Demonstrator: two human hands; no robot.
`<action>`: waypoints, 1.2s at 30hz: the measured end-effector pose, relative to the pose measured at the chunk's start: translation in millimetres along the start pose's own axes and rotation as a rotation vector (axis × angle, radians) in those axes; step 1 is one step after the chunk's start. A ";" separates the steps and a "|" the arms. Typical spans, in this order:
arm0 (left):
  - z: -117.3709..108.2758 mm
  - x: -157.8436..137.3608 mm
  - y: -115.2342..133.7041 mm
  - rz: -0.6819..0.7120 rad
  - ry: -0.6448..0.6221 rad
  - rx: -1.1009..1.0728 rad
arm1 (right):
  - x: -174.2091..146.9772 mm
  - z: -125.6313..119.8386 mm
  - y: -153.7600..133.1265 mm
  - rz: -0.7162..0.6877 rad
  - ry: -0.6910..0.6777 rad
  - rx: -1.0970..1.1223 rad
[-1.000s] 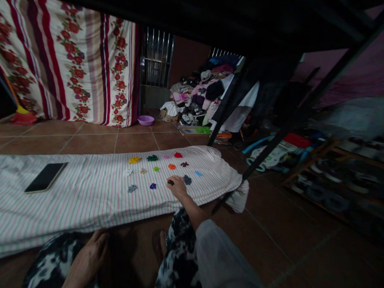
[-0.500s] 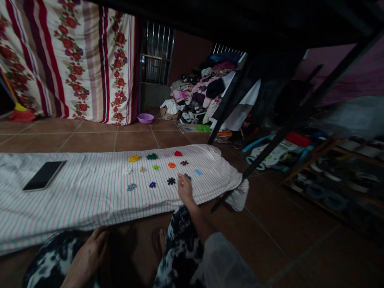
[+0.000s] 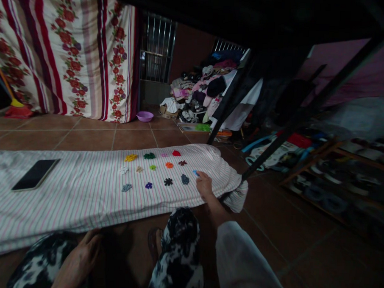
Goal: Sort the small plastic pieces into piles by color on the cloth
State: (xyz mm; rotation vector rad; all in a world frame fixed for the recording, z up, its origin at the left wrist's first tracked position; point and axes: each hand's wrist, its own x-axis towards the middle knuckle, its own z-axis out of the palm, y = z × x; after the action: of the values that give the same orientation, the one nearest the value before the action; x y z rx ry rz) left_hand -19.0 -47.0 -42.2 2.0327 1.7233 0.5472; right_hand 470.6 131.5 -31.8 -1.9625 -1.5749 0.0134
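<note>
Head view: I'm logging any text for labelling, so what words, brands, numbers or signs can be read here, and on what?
None can be read.
The phone on the striped cloth lies with a dark, blank face.
The small coloured pieces by the right hand carry no lettering.
Anything printed among the things on the shelf is too blurred to read.

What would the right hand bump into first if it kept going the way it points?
Probably the little blue piece: the right hand points up-left across the striped cloth, fingertips right at it, maybe touching already.
</note>
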 end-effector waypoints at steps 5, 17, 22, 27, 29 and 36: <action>5.1 1.0 -1.5 0.022 0.000 0.030 | 21.5 7.4 2.8 -0.057 -0.148 -0.135; 10.5 1.9 -6.8 0.004 -0.033 0.062 | 22.2 5.9 -2.1 -0.173 -0.217 -0.181; 10.3 1.6 -6.2 0.003 -0.057 0.068 | 14.8 -6.6 -11.8 -0.178 -0.268 -0.209; 7.7 -0.2 -4.6 -0.005 -0.054 0.073 | 12.8 -16.2 -16.5 -0.186 -0.304 -0.250; 6.0 -0.3 -4.4 0.016 -0.062 0.063 | 14.9 -16.6 -16.5 -0.182 -0.311 -0.257; 5.3 1.0 -4.3 0.035 -0.069 0.074 | 21.5 -9.4 -12.3 -0.116 -0.260 -0.239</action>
State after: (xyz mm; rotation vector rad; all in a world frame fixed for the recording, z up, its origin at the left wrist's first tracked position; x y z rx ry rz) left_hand -19.5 -45.7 -49.0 2.1112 1.6937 0.4244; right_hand 469.6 147.6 -10.8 -2.1146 -1.9342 0.0351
